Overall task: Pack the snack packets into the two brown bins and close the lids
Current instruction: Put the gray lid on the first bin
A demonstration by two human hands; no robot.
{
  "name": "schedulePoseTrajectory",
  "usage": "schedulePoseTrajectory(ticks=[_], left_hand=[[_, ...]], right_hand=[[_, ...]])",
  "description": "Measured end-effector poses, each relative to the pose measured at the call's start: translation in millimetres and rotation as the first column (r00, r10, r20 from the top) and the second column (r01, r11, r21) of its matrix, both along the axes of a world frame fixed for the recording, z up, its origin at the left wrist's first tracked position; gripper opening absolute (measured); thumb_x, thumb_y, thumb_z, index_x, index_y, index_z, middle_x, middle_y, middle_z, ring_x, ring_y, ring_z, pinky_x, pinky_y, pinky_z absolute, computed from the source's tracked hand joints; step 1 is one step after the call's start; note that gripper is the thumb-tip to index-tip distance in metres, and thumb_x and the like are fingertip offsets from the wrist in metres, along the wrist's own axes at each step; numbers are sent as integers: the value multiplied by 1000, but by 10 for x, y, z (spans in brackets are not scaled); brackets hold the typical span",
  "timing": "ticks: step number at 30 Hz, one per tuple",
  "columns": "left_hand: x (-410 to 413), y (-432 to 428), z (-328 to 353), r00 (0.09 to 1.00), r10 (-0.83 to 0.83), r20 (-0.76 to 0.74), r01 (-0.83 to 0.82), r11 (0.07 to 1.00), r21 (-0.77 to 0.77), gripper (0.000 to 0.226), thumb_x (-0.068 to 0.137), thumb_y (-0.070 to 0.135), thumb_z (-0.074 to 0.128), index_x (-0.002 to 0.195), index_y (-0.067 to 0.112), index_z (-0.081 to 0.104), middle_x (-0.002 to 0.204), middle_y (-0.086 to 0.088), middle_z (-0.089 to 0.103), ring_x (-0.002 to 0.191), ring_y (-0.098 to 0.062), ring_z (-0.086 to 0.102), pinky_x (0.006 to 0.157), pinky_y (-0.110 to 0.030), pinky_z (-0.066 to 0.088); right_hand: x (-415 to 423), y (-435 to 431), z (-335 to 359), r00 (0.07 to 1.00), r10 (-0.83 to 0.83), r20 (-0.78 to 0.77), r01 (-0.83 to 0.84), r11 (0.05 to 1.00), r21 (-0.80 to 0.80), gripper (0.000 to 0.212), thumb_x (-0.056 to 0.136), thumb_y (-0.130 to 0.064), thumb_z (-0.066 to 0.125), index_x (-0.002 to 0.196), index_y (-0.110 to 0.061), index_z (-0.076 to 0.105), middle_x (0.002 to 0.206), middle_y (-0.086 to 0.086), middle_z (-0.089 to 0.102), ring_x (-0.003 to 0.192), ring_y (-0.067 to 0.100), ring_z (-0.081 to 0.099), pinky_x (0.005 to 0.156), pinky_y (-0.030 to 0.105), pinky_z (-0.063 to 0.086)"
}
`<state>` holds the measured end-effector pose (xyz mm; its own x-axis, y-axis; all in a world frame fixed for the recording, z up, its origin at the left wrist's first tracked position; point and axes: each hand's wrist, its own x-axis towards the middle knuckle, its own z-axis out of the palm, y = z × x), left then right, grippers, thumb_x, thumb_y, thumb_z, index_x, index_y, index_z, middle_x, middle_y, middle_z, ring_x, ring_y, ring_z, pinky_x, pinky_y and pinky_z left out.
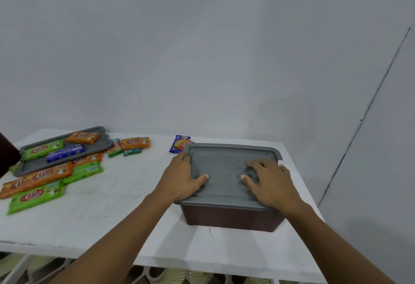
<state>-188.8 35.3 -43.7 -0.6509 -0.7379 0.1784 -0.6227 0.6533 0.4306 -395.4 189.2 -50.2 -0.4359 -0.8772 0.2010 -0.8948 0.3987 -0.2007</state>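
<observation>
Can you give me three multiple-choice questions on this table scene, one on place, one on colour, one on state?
1. Where does the spare grey lid lie?
A. On the table's left side, under packets
B. On the brown bin
C. On the floor

2. What colour is the lid under the hands?
A. Green
B. Grey
C. Orange

3. How are the hands placed?
A. Both hold packets
B. Both lie flat on the lid
C. One is raised

Answers: 1 A, packets lie on it at left. 2 B, grey over the brown bin. 3 B, left hand and right hand lie palm-down.
</observation>
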Motion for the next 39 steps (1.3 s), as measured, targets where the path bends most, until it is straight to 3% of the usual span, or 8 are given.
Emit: schedulePoseTrajectory(ticks=[4, 11, 15, 21, 26, 29, 34, 39], left_hand=[[191, -265, 107, 992, -128, 3, 128, 991, 33, 63, 91, 53, 56, 141, 17, 45, 147, 3, 41, 134, -15, 38, 105, -25, 31], [777, -1159, -26, 971, -239, 12, 239, 971, -20, 38, 97, 41, 52, 131, 25, 57, 146, 5, 41, 131, -9, 38, 104, -24, 32], [1151, -1914, -186, 968, -232, 91, 241, 966, -96, 37, 96, 39, 55, 128, 22, 60, 142, -1, 50, 131, -18, 43, 105, -29, 32], [1437, -2954, -381, 933, -232, 274, 280, 948, -153, 47, 93, 47, 51, 135, 27, 54, 142, 2, 47, 132, -21, 39, 105, -40, 30], [1579, -3536, -555, 912, -208, 354, 263, 958, -117, 57, 84, 52, 38, 139, 37, 47, 149, -1, 37, 137, -25, 28, 108, -44, 21], [1582, -3695, -649, 907, -203, 368, 252, 964, -90, 68, 83, 56, 32, 146, 31, 35, 157, -7, 25, 143, -31, 21, 113, -47, 14], [1489, -3932, -828, 884, -222, 412, 258, 965, -33, 84, 76, 74, 12, 151, 36, 16, 161, -9, 15, 143, -34, 23, 115, -49, 12], [1301, -3947, -905, 899, -268, 347, 310, 948, -73, 74, 83, 68, 25, 147, 30, 30, 153, 3, 35, 132, -24, 43, 109, -45, 24]], right_hand=[[48, -203, 83, 993, -88, -78, 80, 991, -105, 33, 91, -57, 45, 106, -32, 60, 112, -5, 64, 102, 14, 56, 95, 37, 42], [395, -1174, 358, 997, 59, 56, -49, 985, -165, 25, 92, -41, 55, 110, -26, 63, 110, -1, 63, 101, 16, 54, 87, 35, 48], [660, -1961, 405, 972, 39, 231, -22, 997, -78, 26, 93, -40, 58, 115, -27, 60, 120, -1, 59, 105, 15, 54, 91, 33, 46], [818, -3039, 323, 922, -125, 367, 15, 957, 289, 50, 90, -46, 56, 133, -21, 49, 136, 6, 51, 110, 21, 50, 84, 30, 41], [842, -3653, -70, 886, -397, 242, 269, 862, 429, 71, 84, -58, 47, 145, -28, 28, 150, 10, 27, 136, 41, 24, 108, 56, 28], [895, -3767, -333, 788, -553, 269, 393, 790, 471, 77, 81, -75, 36, 148, -42, 15, 159, 3, 7, 142, 49, -2, 104, 74, 12], [1065, -3866, -602, 806, -580, 118, 509, 781, 363, 71, 79, -73, 34, 140, -37, 28, 141, 1, 39, 130, 40, 28, 97, 59, 29], [1543, -3828, -735, 915, -402, 24, 381, 882, 278, 71, 82, -73, 34, 144, -40, 23, 145, -4, 38, 134, 32, 27, 99, 56, 30]])
